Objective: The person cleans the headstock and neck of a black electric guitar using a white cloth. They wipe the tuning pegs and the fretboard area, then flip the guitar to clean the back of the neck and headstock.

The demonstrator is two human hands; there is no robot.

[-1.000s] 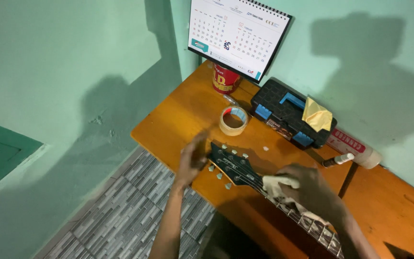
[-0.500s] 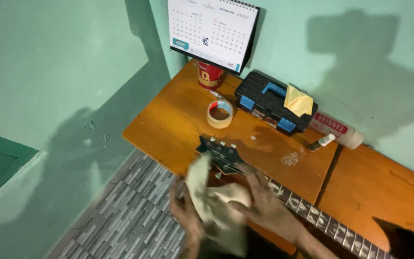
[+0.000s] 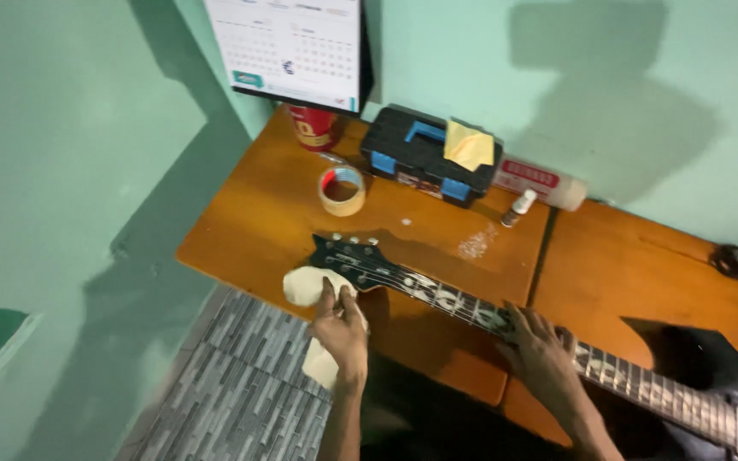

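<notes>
my left hand (image 3: 341, 331) is closed on a pale cloth (image 3: 307, 286), pressing it against the headstock (image 3: 348, 256) of the black guitar (image 3: 685, 376), at the front edge of the worktop (image 3: 249, 213). my right hand (image 3: 540, 341) lies over the neck (image 3: 471, 306) further along, fingers spread flat on the strings, not gripping. the guitar lies across the worktop with its body off to my right. behind the headstock sits a roll of tape (image 3: 342, 189); further back, against the wall, a red cup (image 3: 314, 128), a black toolbox (image 3: 430, 155) with a yellow cloth (image 3: 469, 145) on it, and a small bottle (image 3: 518, 207).
</notes>
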